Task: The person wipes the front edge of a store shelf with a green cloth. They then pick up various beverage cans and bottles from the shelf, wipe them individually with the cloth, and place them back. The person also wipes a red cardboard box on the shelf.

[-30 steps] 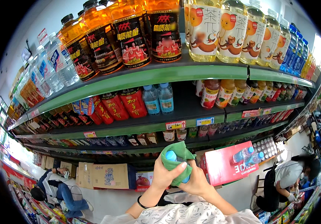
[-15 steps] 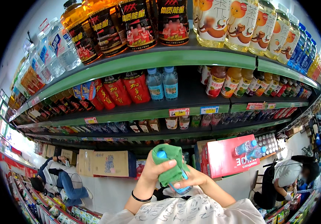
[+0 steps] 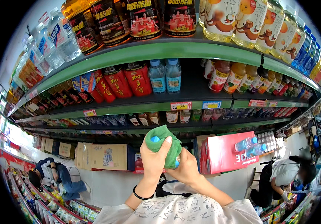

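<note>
A small water bottle (image 3: 155, 139) with a blue cap is held up in front of my body, largely wrapped in a green cloth (image 3: 173, 149). My left hand (image 3: 156, 155) is closed round the cloth and the bottle's upper part, its thumb lying over the cloth. Gripping the lower end of the bottle, my right hand (image 3: 185, 167) has its fingers partly hidden behind it. Beyond both hands, two similar blue-capped bottles (image 3: 173, 75) stand upright on the middle shelf, beside red drink packs (image 3: 136, 79). Two more bottles (image 3: 256, 150) lie on a red carton (image 3: 220, 155) to the right.
Green-edged shelves (image 3: 138, 59) full of drinks run across the front. Cardboard boxes (image 3: 117, 156) line the floor below them. One person (image 3: 61, 179) crouches at the far left; another person (image 3: 279, 179) in a white top works at the right.
Both hands and the wrapped bottle have moved up towards the shelf. The cloth now covers more of the bottle, and the right hand has turned round its lower end.
</note>
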Action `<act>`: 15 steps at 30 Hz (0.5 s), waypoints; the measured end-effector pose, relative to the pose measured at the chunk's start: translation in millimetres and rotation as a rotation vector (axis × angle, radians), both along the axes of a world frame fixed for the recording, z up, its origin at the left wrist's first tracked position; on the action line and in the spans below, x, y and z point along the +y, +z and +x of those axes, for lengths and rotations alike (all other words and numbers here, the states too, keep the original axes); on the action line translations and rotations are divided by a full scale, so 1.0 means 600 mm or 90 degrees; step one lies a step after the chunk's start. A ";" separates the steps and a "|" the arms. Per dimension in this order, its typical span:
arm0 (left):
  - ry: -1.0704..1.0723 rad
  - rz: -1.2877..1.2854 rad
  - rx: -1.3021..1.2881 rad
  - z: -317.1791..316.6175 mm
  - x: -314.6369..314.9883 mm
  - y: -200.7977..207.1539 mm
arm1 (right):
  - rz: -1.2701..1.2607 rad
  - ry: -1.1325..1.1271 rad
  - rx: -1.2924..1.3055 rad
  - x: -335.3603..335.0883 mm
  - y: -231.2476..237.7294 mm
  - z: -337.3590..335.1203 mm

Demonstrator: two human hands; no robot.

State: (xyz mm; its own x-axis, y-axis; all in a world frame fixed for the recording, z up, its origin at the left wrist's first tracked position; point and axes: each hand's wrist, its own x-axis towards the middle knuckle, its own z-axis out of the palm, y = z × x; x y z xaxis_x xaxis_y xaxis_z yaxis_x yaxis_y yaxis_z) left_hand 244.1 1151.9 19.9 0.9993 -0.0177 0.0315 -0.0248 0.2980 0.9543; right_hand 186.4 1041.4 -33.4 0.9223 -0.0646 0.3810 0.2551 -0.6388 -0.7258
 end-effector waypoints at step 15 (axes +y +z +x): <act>-0.413 -0.220 0.125 0.020 0.027 -0.001 | 0.671 0.476 0.443 -0.047 0.006 -0.031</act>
State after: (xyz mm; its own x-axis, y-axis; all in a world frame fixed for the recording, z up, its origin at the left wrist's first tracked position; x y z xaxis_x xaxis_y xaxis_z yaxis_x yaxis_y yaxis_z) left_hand 256.3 1168.3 19.2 0.7801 -0.6247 -0.0351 0.4172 0.4775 0.7732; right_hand 167.7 1013.2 -29.8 0.8391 0.5402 -0.0641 -0.3079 0.3744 -0.8746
